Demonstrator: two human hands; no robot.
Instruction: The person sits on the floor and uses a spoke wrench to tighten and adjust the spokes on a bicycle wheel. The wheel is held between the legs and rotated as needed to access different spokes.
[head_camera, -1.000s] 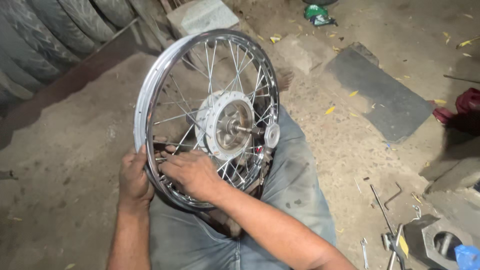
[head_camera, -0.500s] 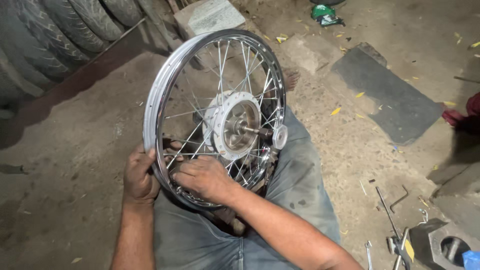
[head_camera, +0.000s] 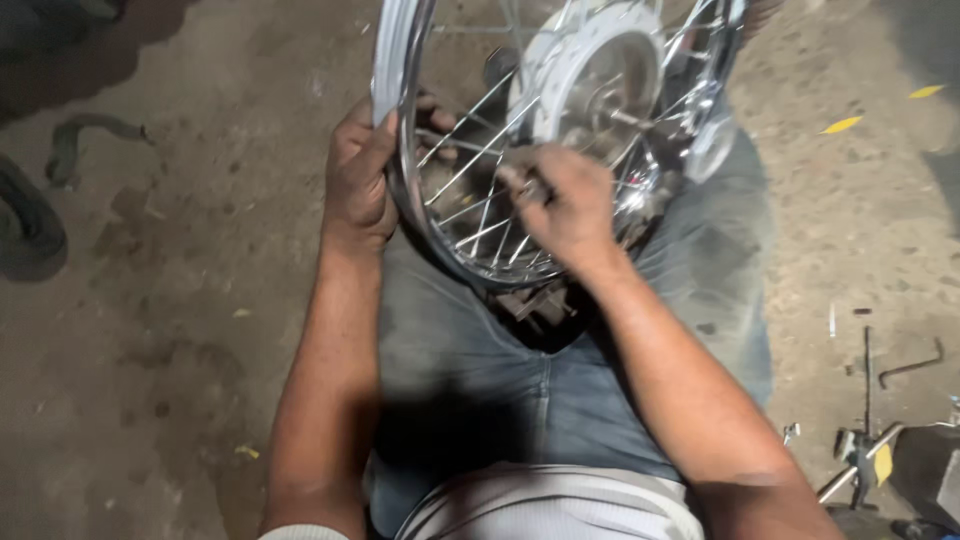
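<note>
A chrome spoked motorcycle wheel (head_camera: 400, 60) stands on its edge between my knees, its silver hub (head_camera: 585, 75) toward the top of the view. My left hand (head_camera: 362, 175) grips the rim on its left side, thumb over the outside and fingers through the spokes. My right hand (head_camera: 565, 205) is over the lower spokes, fingers pinched on a small metal tool at a spoke (head_camera: 470, 210). The wheel's top is cut off by the frame edge.
I sit on a dirty concrete floor (head_camera: 170, 300) in blue jeans (head_camera: 480, 400). A piece of black tyre (head_camera: 30, 225) lies at the left edge. Metal rods and tools (head_camera: 865, 440) lie at the lower right, with an angled metal key (head_camera: 912, 365) beside them.
The view has dropped and closed in, so the wheel fills the top. My left hand has shifted up the rim; my right hand has moved up into the spokes.
</note>
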